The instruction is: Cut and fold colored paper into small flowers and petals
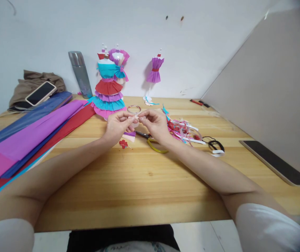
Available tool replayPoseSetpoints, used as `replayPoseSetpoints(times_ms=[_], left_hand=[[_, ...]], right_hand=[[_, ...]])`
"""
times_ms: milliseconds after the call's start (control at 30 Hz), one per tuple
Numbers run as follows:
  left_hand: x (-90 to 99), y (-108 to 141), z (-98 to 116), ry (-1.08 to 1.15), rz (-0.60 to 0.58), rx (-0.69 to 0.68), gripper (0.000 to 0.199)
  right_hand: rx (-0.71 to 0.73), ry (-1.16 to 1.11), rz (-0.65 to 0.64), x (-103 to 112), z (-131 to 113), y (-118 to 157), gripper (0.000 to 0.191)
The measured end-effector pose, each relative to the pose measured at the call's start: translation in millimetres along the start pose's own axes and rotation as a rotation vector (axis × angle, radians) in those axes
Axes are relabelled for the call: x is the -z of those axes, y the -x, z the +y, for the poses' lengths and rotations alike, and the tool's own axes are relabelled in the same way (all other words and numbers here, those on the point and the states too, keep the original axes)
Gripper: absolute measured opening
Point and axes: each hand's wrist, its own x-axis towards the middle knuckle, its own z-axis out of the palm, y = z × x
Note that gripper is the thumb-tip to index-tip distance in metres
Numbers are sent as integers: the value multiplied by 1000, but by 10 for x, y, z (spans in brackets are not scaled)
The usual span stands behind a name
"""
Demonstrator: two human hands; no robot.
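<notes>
While both hands [136, 124] pinch pale paper [133, 120], fingertips closed, grip nearly shut

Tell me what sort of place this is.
Probably a paper-craft workspace: miniature dress forms in ruffled outfits stand against the wall, folded coloured sheets lie on the wooden table, and a heap of colourful scraps sits near the yellow-handled scissors.
</notes>
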Motion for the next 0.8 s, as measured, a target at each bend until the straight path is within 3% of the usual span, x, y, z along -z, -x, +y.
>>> replayPoseSetpoints(times_ms=[367,500,800], left_hand=[[20,4,43,-4,-36,-37,36],[24,-9,45,-1,-80,-12,44],[45,-78,32,9,-60,63,36]], right_hand=[[-62,-44,-9,30,-16,-38,13],[-63,-39,-12,35,10,-48,15],[-53,-36,-47,50,-62,-44,19]])
